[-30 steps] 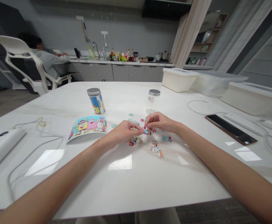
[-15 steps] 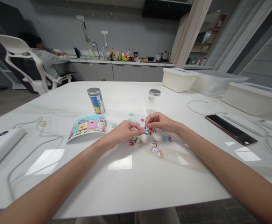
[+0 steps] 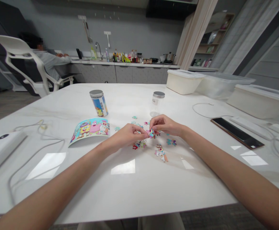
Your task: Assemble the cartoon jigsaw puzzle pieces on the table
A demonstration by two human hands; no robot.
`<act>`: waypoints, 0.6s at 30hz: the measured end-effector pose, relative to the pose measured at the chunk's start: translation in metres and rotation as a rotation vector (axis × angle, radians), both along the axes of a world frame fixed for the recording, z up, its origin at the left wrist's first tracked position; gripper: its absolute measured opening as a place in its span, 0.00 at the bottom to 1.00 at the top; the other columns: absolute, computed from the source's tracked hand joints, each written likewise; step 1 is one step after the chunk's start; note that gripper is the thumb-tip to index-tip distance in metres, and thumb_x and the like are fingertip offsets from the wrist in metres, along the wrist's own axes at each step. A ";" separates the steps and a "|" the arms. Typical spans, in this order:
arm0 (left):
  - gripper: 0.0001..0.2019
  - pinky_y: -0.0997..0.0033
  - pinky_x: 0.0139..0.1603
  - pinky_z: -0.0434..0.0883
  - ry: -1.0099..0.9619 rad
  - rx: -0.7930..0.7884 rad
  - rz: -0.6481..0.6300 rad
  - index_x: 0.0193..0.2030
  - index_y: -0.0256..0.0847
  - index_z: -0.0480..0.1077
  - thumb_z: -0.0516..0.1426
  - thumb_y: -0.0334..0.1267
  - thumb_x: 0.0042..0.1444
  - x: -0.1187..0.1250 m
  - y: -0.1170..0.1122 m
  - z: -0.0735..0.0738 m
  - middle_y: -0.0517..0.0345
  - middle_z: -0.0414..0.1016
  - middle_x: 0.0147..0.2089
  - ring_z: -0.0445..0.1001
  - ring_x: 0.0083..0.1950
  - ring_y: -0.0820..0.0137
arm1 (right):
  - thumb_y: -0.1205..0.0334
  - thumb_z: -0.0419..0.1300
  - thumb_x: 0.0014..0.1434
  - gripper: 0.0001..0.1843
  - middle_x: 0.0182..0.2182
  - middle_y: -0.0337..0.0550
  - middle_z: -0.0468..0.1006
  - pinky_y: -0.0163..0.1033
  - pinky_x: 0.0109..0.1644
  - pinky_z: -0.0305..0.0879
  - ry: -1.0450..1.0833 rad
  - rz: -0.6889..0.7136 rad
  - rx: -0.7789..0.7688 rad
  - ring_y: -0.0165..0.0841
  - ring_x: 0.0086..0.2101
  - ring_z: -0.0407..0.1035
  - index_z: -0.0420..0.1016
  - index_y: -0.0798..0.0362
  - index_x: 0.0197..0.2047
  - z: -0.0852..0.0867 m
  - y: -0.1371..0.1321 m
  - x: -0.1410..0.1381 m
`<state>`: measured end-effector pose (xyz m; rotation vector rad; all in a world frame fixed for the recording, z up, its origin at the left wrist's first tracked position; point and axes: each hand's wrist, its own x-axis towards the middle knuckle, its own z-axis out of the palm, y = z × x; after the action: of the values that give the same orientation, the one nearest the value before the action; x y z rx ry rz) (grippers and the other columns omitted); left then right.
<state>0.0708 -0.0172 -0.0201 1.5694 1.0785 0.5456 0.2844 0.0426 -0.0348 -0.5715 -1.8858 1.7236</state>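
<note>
Between my two hands are small colourful jigsaw puzzle pieces [image 3: 151, 133], pinched at the fingertips. My left hand [image 3: 131, 134] grips them from the left, thumb and forefinger closed. My right hand [image 3: 163, 124] holds their right side, fingers curled in; its fingertips partly cover the pieces. Several loose pieces lie below and around the hands, among them a joined cluster [image 3: 161, 153] nearer me and a teal and purple pair [image 3: 171, 142] to the right. A curved picture sheet with cartoon figures [image 3: 91, 129] lies left of my left hand.
Behind the hands stand a cartoon-printed jar [image 3: 98, 103] and a clear lidded jar [image 3: 156, 103]. A phone [image 3: 236, 132], cables and lidded bins [image 3: 184, 83] are on the right. A white power strip-like box [image 3: 3, 153] with cable lies left. A person [image 3: 49, 62] sits beyond the table.
The pieces between my fingertips have turned slightly and shifted a little to the right. Both hands stay almost in place, and everything else on the table lies as before.
</note>
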 end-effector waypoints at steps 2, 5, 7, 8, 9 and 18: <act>0.16 0.71 0.23 0.42 0.000 -0.003 0.003 0.32 0.38 0.75 0.65 0.51 0.47 0.000 0.000 0.000 0.71 0.50 0.15 0.44 0.19 0.79 | 0.59 0.70 0.51 0.10 0.23 0.38 0.76 0.31 0.27 0.60 -0.004 -0.001 0.000 0.24 0.23 0.65 0.78 0.57 0.31 -0.001 0.000 0.000; 0.15 0.71 0.22 0.42 0.000 0.000 0.006 0.31 0.38 0.75 0.65 0.50 0.47 0.000 0.000 0.001 0.71 0.50 0.15 0.45 0.19 0.79 | 0.59 0.69 0.51 0.10 0.23 0.38 0.76 0.31 0.28 0.60 -0.003 0.008 -0.002 0.23 0.24 0.65 0.78 0.57 0.31 -0.001 0.001 0.000; 0.15 0.71 0.22 0.42 -0.003 0.002 0.001 0.31 0.38 0.75 0.65 0.49 0.47 0.001 0.000 0.001 0.71 0.50 0.14 0.45 0.18 0.79 | 0.59 0.69 0.52 0.10 0.24 0.38 0.76 0.31 0.28 0.60 -0.003 0.013 0.002 0.23 0.24 0.65 0.77 0.57 0.31 0.000 0.000 0.000; 0.14 0.71 0.22 0.42 -0.004 0.002 -0.002 0.31 0.38 0.75 0.65 0.49 0.47 0.001 0.000 0.001 0.71 0.50 0.14 0.45 0.18 0.79 | 0.59 0.69 0.52 0.10 0.24 0.38 0.76 0.31 0.28 0.60 -0.005 0.014 0.006 0.24 0.24 0.65 0.77 0.57 0.31 0.000 0.000 0.000; 0.14 0.71 0.22 0.42 -0.003 0.002 -0.005 0.31 0.38 0.75 0.65 0.48 0.47 0.000 0.001 0.001 0.71 0.50 0.14 0.45 0.18 0.79 | 0.59 0.69 0.52 0.10 0.24 0.38 0.75 0.31 0.28 0.60 -0.007 0.013 0.011 0.24 0.24 0.65 0.77 0.58 0.31 0.000 0.000 0.000; 0.11 0.71 0.22 0.43 0.018 0.001 -0.005 0.30 0.39 0.75 0.63 0.45 0.50 0.000 0.001 0.000 0.70 0.51 0.14 0.45 0.18 0.79 | 0.58 0.69 0.51 0.11 0.24 0.38 0.76 0.31 0.28 0.60 -0.035 0.007 0.008 0.24 0.24 0.66 0.77 0.58 0.31 -0.001 0.000 0.000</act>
<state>0.0712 -0.0163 -0.0204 1.5801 1.0877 0.5304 0.2844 0.0431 -0.0356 -0.5965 -1.9194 1.7204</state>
